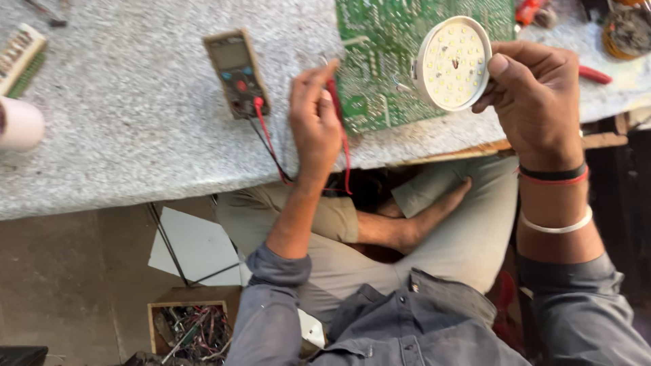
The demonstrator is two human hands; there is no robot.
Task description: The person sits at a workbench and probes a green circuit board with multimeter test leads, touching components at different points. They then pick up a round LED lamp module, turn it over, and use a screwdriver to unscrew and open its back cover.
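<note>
the round white led disc [452,63], dotted with small yellow chips, is held up above the edge of the grey stone worktop [122,135], gripped at its rim by the right hand [536,102]. the left hand [314,122] pinches a red probe [333,95] over the green circuit board [380,61]. its leads run to the multimeter [236,71] lying nearby on the worktop.
</note>
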